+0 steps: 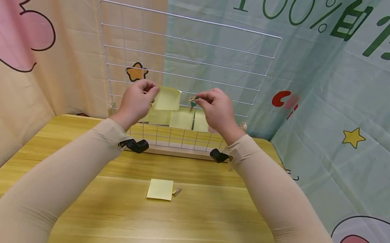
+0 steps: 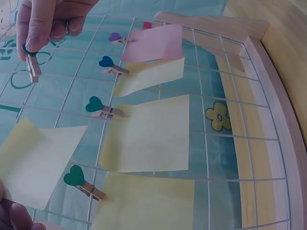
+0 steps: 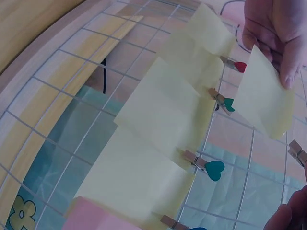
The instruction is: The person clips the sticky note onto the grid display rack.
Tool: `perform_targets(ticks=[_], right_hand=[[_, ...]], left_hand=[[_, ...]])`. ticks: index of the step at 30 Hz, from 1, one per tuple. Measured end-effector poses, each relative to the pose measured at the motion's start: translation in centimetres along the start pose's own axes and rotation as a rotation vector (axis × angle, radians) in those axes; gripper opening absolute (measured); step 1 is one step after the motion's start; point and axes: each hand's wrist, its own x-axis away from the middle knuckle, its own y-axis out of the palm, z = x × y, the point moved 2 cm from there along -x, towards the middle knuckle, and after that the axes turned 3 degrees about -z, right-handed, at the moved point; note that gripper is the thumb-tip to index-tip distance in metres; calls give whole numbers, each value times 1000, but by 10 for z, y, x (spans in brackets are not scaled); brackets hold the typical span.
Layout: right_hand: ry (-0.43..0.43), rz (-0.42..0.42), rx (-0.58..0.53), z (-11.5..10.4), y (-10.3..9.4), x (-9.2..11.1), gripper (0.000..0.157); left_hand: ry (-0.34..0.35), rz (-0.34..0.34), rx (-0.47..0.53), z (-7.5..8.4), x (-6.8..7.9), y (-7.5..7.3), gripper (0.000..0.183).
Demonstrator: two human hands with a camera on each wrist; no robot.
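Observation:
My left hand (image 1: 135, 101) pinches a pale yellow sticky note (image 1: 168, 99) by its edge, in front of a white wire grid (image 1: 193, 20). Between the thumb and fingers of my right hand (image 1: 219, 109) is a small wooden clothespin (image 2: 33, 68), its tip pointing down in the left wrist view. The held note and the clothespin are apart. Below them, a row of yellow notes (image 2: 151, 134) hangs on the grid, clipped by mini clothespins with heart tops such as a teal one (image 2: 94, 104). A pink note (image 2: 156, 43) ends the row.
On the wooden table (image 1: 113, 209) lie a yellow note pad (image 1: 160, 189) and another small clothespin (image 1: 177, 192) beside it. A wooden base (image 1: 180, 152) carries the grid. Printed curtains (image 1: 326, 134) enclose the back and sides. Black wrist cameras (image 1: 136, 145) sit at both cuffs.

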Motion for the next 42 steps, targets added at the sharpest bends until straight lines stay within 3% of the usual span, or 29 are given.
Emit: perform_targets(ticks=[15, 22, 34, 42], right_hand=[[-5, 58, 49, -19, 4, -34, 19], [-7, 80, 88, -25, 7, -47, 22], [19, 133, 90, -28, 15, -60, 21], [78, 100, 57, -29, 18, -64, 24]], left_hand=[[-9, 23, 57, 18, -23, 7, 29], [-30, 25, 89, 20, -31, 10, 27], [-14, 33, 65, 18, -34, 14, 29], [-9, 58, 43, 17, -36, 13, 30]])
